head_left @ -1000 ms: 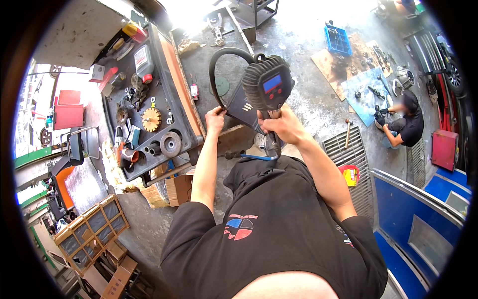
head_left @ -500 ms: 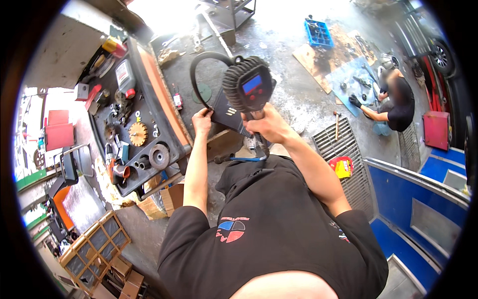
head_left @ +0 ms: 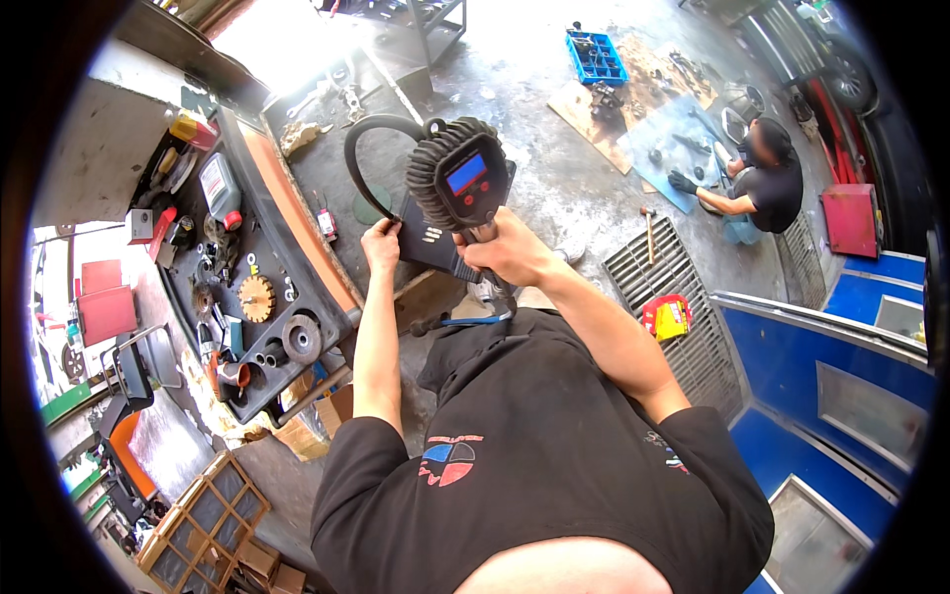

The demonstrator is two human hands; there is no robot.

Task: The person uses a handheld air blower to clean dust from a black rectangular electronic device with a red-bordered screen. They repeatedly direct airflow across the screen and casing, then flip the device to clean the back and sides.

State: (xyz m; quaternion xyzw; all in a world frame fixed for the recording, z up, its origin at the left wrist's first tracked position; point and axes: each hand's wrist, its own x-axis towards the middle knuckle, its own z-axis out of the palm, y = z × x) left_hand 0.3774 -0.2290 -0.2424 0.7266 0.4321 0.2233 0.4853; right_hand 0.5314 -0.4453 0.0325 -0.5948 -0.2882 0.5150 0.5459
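Observation:
My right hand [head_left: 507, 247] is wrapped round the metal handle of a digital tyre inflator gauge [head_left: 463, 183], which has a ribbed black rubber cover and a lit blue and red screen. A black hose [head_left: 356, 148] loops from its top over to my left hand [head_left: 381, 245], whose fingers are pinched together at the hose's end. Whether those fingers also touch the flat black panel [head_left: 426, 247] with pale slots beside them, I cannot tell. Below the handle, a blue hose [head_left: 473, 321] lies against my shirt front.
At left stands a black tool cart [head_left: 341, 315] carrying a grinding disc [head_left: 302, 339], a toothed orange wheel [head_left: 256, 298] and a bottle [head_left: 220, 188]. On the right are a floor grate [head_left: 693, 346], a hammer [head_left: 649, 236] and a red-yellow packet [head_left: 667, 318]. A co-worker [head_left: 777, 183] crouches beyond.
The view has shifted, so the surroundings sit slightly lower left or left. Both hands keep their hold on the gauge and hose. The co-worker's head and arm have moved a little.

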